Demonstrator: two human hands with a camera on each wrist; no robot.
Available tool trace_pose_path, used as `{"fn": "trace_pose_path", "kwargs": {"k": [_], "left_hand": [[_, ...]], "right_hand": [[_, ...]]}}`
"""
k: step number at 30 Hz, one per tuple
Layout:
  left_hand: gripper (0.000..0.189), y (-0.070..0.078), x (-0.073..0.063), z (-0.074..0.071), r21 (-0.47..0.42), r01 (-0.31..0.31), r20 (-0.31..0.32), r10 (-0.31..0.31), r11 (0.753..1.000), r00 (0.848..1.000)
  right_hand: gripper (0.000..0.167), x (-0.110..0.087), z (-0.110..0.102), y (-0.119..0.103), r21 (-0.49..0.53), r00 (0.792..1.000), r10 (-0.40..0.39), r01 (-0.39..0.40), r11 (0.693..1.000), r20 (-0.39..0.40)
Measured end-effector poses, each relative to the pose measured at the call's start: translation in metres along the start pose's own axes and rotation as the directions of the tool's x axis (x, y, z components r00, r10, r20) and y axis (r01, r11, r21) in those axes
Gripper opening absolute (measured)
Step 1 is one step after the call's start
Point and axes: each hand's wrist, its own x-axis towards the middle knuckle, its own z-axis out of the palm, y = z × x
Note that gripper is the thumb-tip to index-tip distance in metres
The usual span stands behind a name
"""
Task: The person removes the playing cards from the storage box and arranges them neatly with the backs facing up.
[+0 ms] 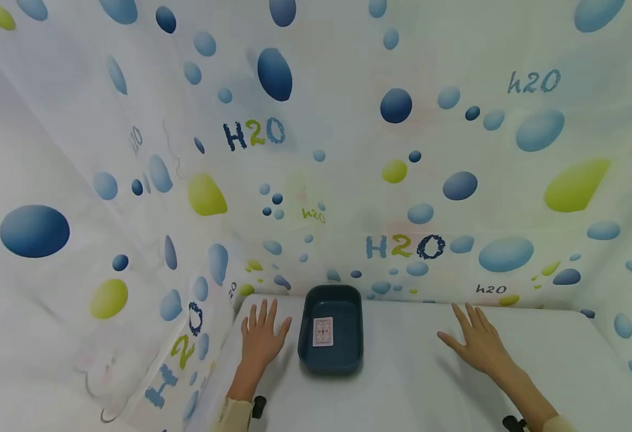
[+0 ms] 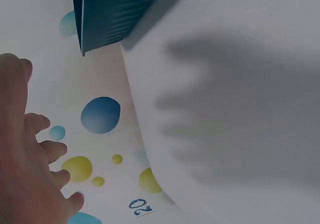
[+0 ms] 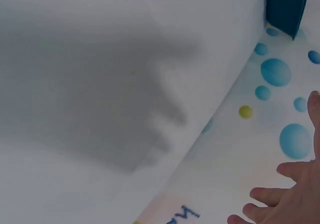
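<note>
A dark blue-green rectangular tray [image 1: 330, 364] stands on the white table, left of the middle in the head view. Inside it lies one playing card [image 1: 323, 332] with a red-patterned back facing up. Just left of the tray, my left hand [image 1: 261, 336] is held over the table with its fingers spread and nothing in them. My right hand [image 1: 476, 343] is well to the right of the tray, fingers also spread and holding nothing. Each wrist view shows its hand casting a soft shadow on the tabletop, with part of the tray [image 2: 112, 19] at the upper edge.
The white tabletop [image 1: 402, 372] runs back to a white curtain [image 1: 343, 198] printed with blue and green drops and H2O lettering. The curtain also closes off the left and right sides. A dark wrist strap [image 1: 259, 407] shows at the left sleeve.
</note>
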Motion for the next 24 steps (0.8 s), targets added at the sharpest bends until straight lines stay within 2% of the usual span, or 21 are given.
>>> {"fn": "trace_pose_path", "kwargs": {"k": [3,5,10,13,17,24], "left_hand": [[0.062,0.008,0.008,0.005,-0.041,-0.01,0.023,0.011,0.999,1.0],[0.056,0.013,0.013,0.009,-0.095,0.005,0.051,-0.001,0.995,0.999],[0.043,0.016,0.017,0.023,-0.202,0.136,0.136,-0.11,0.97,0.985],[0.04,0.017,0.02,0.028,-0.199,0.179,0.174,-0.145,0.963,0.974],[0.039,0.024,0.022,0.035,-0.183,0.179,0.198,-0.142,0.967,0.97],[0.04,0.032,0.019,0.043,-0.161,0.189,0.196,-0.157,0.969,0.968]], "right_hand": [[0.088,0.01,0.0,-0.01,0.003,1.0,-0.026,0.026,1.0,0.005],[0.087,0.021,0.002,-0.023,0.016,0.999,-0.046,0.046,0.999,0.02],[0.083,0.055,0.02,-0.074,0.07,0.989,-0.133,0.128,0.989,0.07],[0.08,0.077,0.033,-0.107,0.081,0.973,-0.214,0.207,0.975,0.086],[0.078,0.096,0.051,-0.142,0.073,0.951,-0.283,0.275,0.959,0.125],[0.076,0.113,0.084,-0.193,0.026,0.924,-0.315,0.317,0.948,0.217]]}}
